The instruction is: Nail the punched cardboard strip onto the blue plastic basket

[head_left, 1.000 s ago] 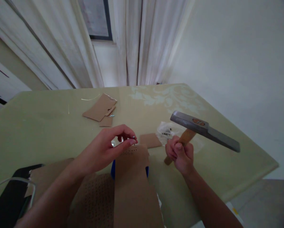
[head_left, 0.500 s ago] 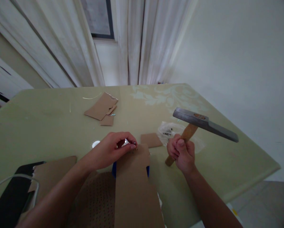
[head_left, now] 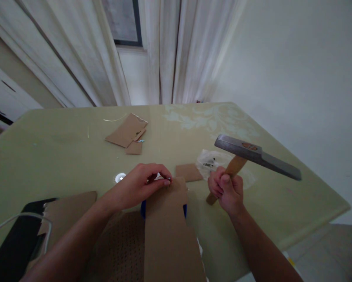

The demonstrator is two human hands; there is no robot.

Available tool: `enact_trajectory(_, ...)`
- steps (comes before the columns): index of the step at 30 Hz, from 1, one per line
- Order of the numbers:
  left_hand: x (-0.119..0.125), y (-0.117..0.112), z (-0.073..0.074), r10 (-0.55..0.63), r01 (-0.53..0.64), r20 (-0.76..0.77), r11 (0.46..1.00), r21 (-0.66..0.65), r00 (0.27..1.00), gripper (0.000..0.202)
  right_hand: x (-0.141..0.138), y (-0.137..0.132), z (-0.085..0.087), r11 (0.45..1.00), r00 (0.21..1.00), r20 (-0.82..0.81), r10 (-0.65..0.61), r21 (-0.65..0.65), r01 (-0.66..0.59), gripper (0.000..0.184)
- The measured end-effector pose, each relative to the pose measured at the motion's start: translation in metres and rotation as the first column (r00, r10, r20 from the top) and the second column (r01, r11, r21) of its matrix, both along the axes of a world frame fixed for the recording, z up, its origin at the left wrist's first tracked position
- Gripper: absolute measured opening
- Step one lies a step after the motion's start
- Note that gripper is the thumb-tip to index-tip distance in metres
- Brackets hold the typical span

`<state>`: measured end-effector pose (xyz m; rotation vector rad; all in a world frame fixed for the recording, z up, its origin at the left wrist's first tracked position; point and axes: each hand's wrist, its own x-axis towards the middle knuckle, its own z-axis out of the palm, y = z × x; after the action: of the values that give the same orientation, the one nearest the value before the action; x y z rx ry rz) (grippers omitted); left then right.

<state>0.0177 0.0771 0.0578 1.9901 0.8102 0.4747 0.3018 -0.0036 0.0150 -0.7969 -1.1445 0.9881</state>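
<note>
In my right hand [head_left: 227,188] is a hammer [head_left: 256,152], gripped round its wooden handle, with the long grey head raised above the table. My left hand [head_left: 149,180] pinches a small nail [head_left: 169,181] between thumb and forefinger. The nail stands at the far end of a long brown cardboard strip [head_left: 168,227]; its details are too small to make out. Under the strip, parts of a blue object [head_left: 185,211] show on both sides, and the rest of it is hidden.
A greenish cloth covers the table [head_left: 76,152]. Cardboard scraps [head_left: 126,131] lie further back. Near the hammer are a cardboard piece [head_left: 189,172] and a clear plastic bag [head_left: 211,158]. A small round white item [head_left: 120,178] sits by my left wrist. Perforated cardboard [head_left: 120,243], a black object [head_left: 17,235] and a white cable [head_left: 50,231] lie near left.
The hammer head has swung slightly down and to the right. My left hand keeps its pinch in the same spot on the cardboard. The view has shifted a little.
</note>
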Motion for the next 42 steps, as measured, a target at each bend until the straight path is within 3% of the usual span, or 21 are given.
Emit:
enact_trajectory(17, 0.0017, 0.0013, -0.0006, -0.016, 0.014, 0.025, 0.997, 0.071, 1.0, 0.017, -0.0003, 0.0002, 0.0009, 1.0, 1.0, 0.01, 0.03, 0.007, -0.03, 0.051)
enact_trajectory(42, -0.0004, 0.0003, -0.0015, -0.016, 0.016, 0.011, 0.999, 0.04, 1.0, 0.019, -0.0011, -0.0002, 0.0006, 1.0, 1.0, 0.026, -0.003, -0.005, 0.003, 0.054)
